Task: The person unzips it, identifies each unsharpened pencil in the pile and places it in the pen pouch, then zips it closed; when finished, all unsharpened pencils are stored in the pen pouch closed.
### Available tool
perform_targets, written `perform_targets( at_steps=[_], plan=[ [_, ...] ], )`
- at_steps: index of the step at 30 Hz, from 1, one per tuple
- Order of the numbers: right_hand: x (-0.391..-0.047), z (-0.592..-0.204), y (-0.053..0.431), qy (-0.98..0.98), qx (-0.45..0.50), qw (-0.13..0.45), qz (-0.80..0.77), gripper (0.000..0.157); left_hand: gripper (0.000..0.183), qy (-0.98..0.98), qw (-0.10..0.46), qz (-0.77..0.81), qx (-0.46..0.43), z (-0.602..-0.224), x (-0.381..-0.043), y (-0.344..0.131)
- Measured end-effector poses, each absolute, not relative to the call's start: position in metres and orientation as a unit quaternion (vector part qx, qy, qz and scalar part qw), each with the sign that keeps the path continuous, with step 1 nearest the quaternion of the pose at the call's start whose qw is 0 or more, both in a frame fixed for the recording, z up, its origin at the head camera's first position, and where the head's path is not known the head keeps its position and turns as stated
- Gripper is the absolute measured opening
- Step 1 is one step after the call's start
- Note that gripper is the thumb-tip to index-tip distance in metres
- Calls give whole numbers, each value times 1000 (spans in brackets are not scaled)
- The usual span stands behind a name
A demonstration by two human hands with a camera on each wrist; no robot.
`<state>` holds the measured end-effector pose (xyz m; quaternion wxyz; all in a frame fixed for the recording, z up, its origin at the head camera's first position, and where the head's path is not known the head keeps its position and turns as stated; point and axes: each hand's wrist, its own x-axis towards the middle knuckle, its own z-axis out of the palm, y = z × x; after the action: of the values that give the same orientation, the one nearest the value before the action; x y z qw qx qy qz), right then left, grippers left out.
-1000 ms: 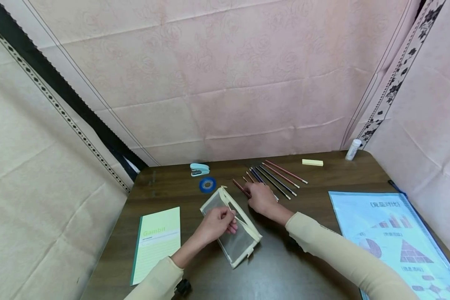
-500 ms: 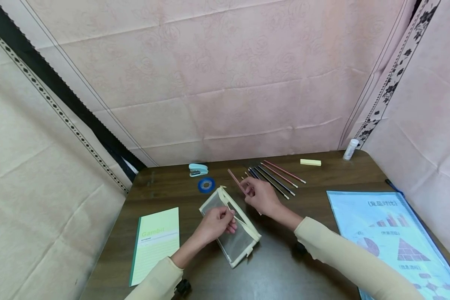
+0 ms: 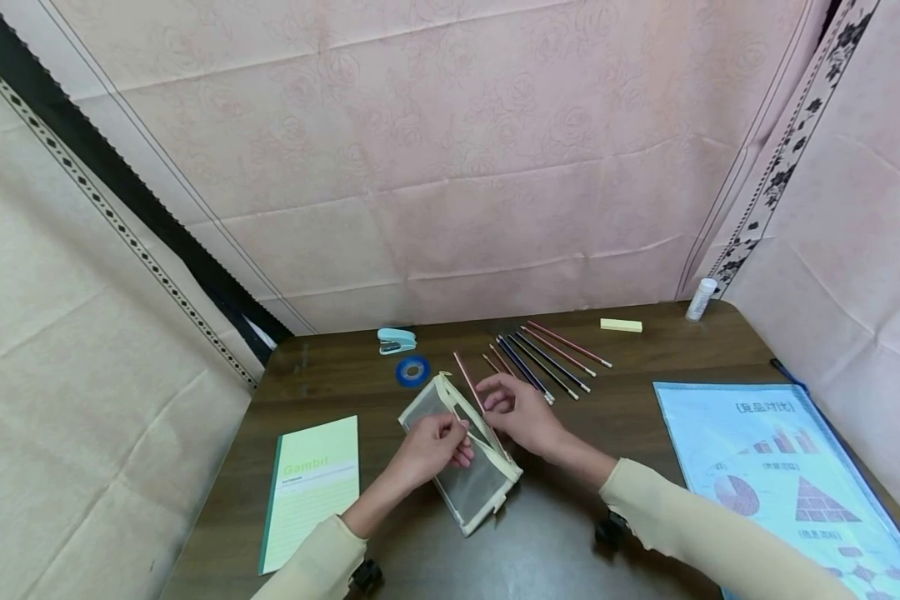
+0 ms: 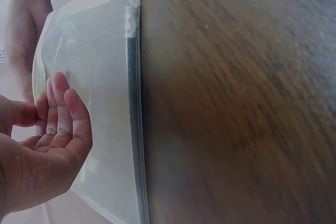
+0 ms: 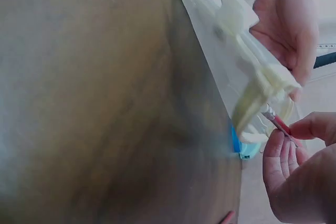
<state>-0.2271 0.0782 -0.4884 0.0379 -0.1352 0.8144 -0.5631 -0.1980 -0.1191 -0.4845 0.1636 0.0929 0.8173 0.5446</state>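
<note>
A cream mesh pencil case [image 3: 468, 496] lies slanted on the table, its zipped side gaping. My left hand [image 3: 429, 450] pinches the edge of its opening between thumb and forefinger. Above the opening, my right hand [image 3: 521, 415] pinches a red pencil [image 3: 465, 375]. In the right wrist view, the white end of that pencil [image 5: 282, 126] points into the mouth of the case [image 5: 252, 100]. A dark, pencil-like strip [image 4: 132, 61] shows through the mesh along the long edge in the left wrist view. Several more pencils [image 3: 569, 343] lie fanned out beyond my right hand.
A light blue stapler [image 3: 397, 340] and a roll of blue tape [image 3: 412, 371] sit behind the case. To the left lies a green notebook [image 3: 315, 492]. A yellow block [image 3: 621, 325], a white glue stick [image 3: 701, 300] and a blue folder [image 3: 780, 467] are on the right.
My right hand has lifted the red pencil off the table and brought it down and left to the opening of the case. My left hand has kept its place on the edge.
</note>
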Motion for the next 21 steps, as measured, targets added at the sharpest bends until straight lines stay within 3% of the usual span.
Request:
perform_targets(
  at_steps=[12, 21],
  plan=[
    [-220, -496, 77, 764, -119, 153, -615, 37, 31, 824, 160, 536, 90, -480, -196, -118],
    [-221, -500, 77, 767, -125, 168, -606, 38, 30, 826, 162, 532, 94, -482, -197, -117]
  ],
)
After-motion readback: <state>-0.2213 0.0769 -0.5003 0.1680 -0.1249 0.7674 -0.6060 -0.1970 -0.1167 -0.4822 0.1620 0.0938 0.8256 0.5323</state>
